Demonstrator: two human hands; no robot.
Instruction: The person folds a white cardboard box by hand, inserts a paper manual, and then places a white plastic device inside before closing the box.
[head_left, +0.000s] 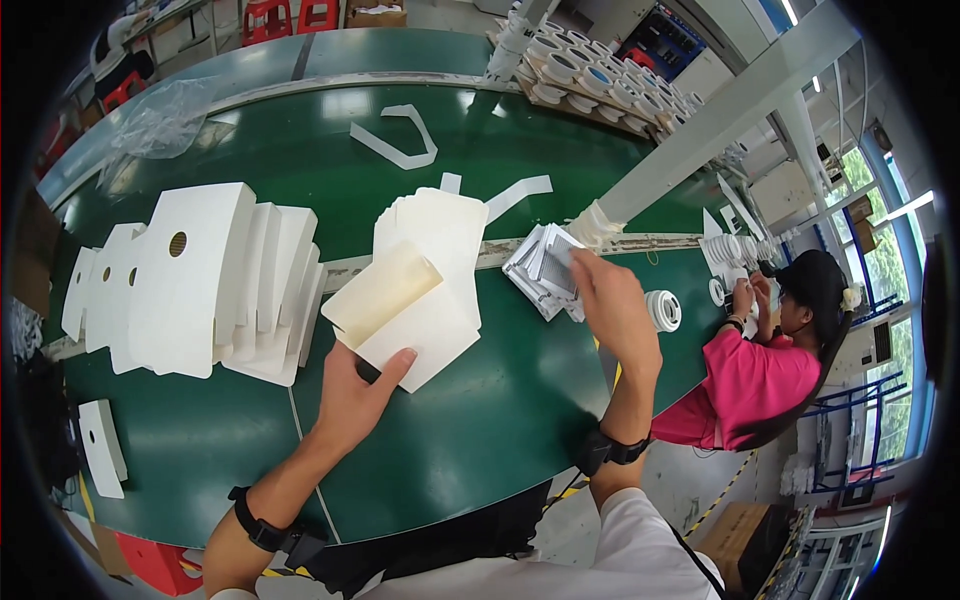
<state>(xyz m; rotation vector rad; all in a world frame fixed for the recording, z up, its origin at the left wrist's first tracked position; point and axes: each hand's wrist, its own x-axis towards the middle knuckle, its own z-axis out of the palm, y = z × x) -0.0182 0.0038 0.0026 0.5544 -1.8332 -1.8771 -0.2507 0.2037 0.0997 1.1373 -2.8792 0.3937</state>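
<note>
My left hand (358, 395) grips an open white cardboard box (425, 335) from below, thumb on its near panel. The box is tilted, and its inside looks bare. Behind it lies a stack of flat white cardboard pieces (440, 225). To the right, my right hand (612, 300) reaches over a pile of folded printed leaflets (535, 272). Its fingers are pinched at the upper right edge of the top leaflet (560, 262). Just right of that hand sit white ring-shaped parts (663, 311).
White boxes with round holes (190, 280) stand in rows at left; one box (102, 448) lies nearer. Paper strips (405, 155) and clear plastic (165, 120) lie farther back. A slanted post (700, 120) rises at right. A co-worker in pink (760, 370) handles white parts.
</note>
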